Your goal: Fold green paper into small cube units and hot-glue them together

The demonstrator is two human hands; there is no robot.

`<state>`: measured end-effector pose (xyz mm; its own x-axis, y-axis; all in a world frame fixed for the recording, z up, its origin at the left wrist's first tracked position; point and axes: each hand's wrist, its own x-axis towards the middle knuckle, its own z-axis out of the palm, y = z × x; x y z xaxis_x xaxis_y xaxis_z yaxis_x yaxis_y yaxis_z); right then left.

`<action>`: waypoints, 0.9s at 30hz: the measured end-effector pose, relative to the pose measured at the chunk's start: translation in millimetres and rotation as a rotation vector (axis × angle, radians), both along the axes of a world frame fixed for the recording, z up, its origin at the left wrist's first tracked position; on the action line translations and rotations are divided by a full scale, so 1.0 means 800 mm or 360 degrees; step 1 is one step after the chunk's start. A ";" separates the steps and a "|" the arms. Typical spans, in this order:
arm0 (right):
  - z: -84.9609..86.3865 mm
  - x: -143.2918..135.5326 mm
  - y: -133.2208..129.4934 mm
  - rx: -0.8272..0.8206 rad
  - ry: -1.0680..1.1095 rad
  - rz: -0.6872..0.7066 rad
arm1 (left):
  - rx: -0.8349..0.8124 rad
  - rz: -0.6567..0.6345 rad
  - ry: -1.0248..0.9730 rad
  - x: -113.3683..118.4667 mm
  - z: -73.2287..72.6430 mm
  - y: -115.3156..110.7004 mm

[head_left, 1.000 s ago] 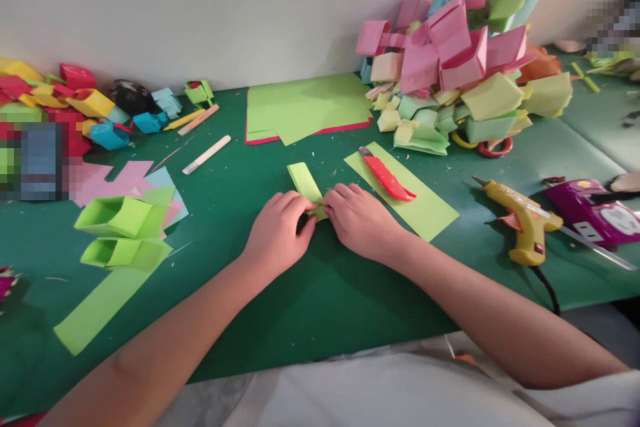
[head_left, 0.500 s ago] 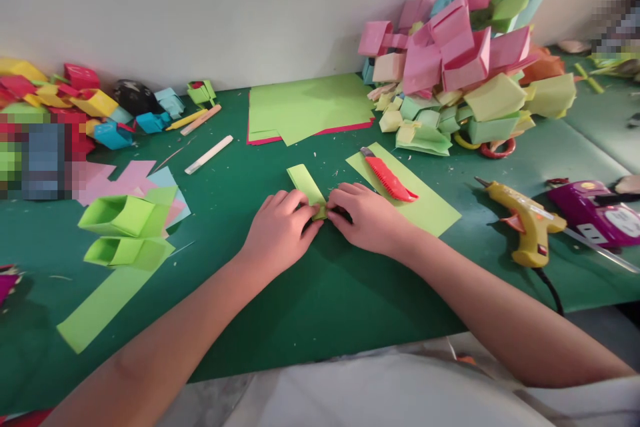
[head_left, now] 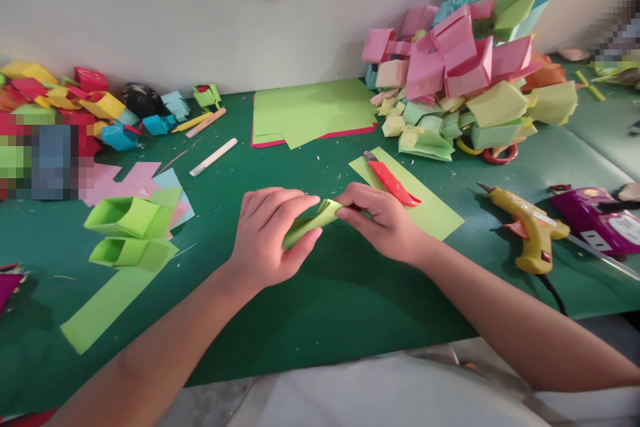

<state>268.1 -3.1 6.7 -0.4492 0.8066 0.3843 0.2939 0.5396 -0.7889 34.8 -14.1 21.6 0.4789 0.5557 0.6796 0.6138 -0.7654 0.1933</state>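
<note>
Both my hands hold a folded light-green paper strip (head_left: 314,219) just above the green mat (head_left: 320,307). My left hand (head_left: 267,233) wraps its fingers around the strip's left part. My right hand (head_left: 383,219) pinches the strip's right end between thumb and fingers. Right behind my right hand, a red utility knife (head_left: 393,180) lies on a flat light-green paper rectangle (head_left: 430,210).
Two folded green paper boxes (head_left: 130,230) and a green strip (head_left: 103,310) lie at the left. Green sheets (head_left: 310,110) sit at the back, a big pile of folded paper boxes (head_left: 465,73) back right. A yellow glue gun (head_left: 527,227) and purple device (head_left: 595,217) lie right.
The folded green strip lay flat on the mat under my fingers; now both hands have lifted it and turned it sideways, my left hand curled around it.
</note>
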 end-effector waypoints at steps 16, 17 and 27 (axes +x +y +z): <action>0.017 0.008 -0.006 -0.0282 -0.0278 0.0257 | -0.1984 -0.0150 -0.0328 0.014 0.008 -0.009; 0.016 0.008 -0.006 -0.0227 -0.0320 0.0255 | -0.1944 -0.0129 -0.0289 0.016 0.007 -0.011; -0.003 0.006 -0.003 0.0331 -0.0829 0.0185 | -0.0749 0.0118 0.0402 0.017 -0.017 -0.007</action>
<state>272.9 -5.6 4.5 -0.7031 0.6716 0.2337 0.5448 0.7200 -0.4298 48.6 -19.5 7.9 0.5430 0.8110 0.2180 0.7347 -0.5845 0.3444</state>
